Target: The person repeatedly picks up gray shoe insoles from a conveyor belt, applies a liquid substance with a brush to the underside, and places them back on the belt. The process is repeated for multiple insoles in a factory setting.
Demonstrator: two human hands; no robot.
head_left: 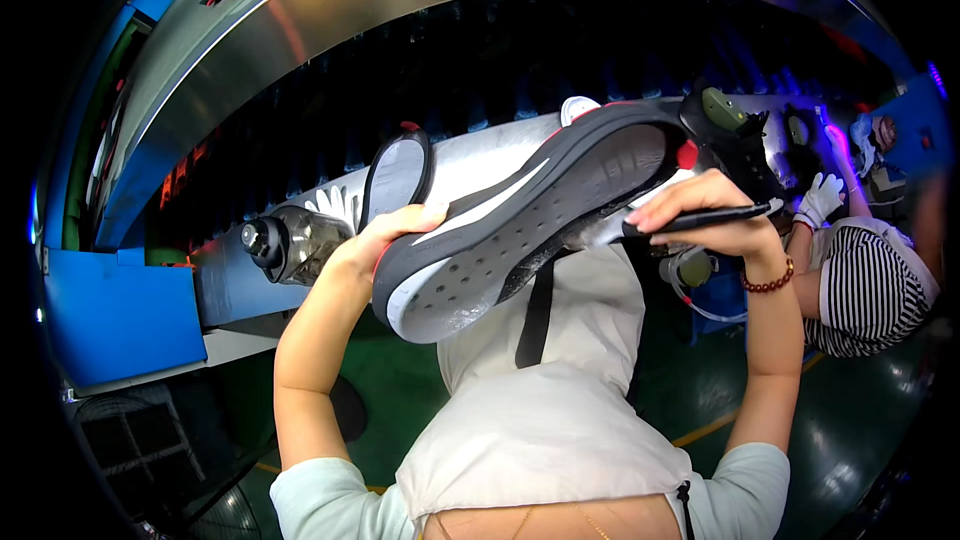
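A large shoe sole is held up at a slant in front of my body, its grey, dotted inner side facing me. It has a black rim, a white side band and red accents. My left hand grips its lower left end, thumb over the rim. In my right hand is a brush with a black handle and pale bristles. The bristles touch the sole's near inner edge, where the surface looks wet. Part of the handle is hidden by my fingers.
Behind are a second sole, a dark bottle and a white glove on a metal ledge. A curved metal hood arches above. At the right, another person in stripes works with a gloved hand.
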